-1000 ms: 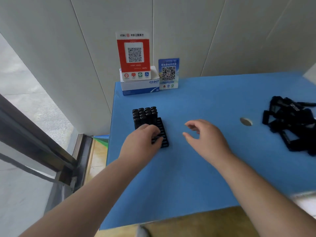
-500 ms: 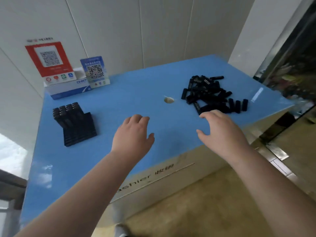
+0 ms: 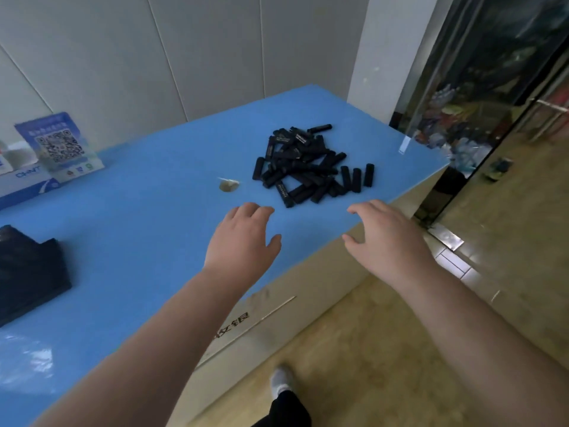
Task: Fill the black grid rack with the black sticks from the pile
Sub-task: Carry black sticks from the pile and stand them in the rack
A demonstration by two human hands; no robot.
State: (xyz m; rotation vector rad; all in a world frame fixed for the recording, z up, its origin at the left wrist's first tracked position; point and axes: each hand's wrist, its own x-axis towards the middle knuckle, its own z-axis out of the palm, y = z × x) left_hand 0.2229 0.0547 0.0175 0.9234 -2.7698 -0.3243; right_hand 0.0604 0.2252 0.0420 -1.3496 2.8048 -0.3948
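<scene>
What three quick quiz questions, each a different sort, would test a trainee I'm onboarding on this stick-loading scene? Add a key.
1. True or false: the right hand already holds a stick from the pile of black sticks.
2. Multiple choice: the black grid rack lies A) at the table's left edge of view, B) beside the pile, C) on the floor.
3. Fill in: the small round hole in the blue table top sits just ____ of the pile.

Key: 1 false, both the right and left hand are empty, fingers spread. 2 A. 3 left.
</scene>
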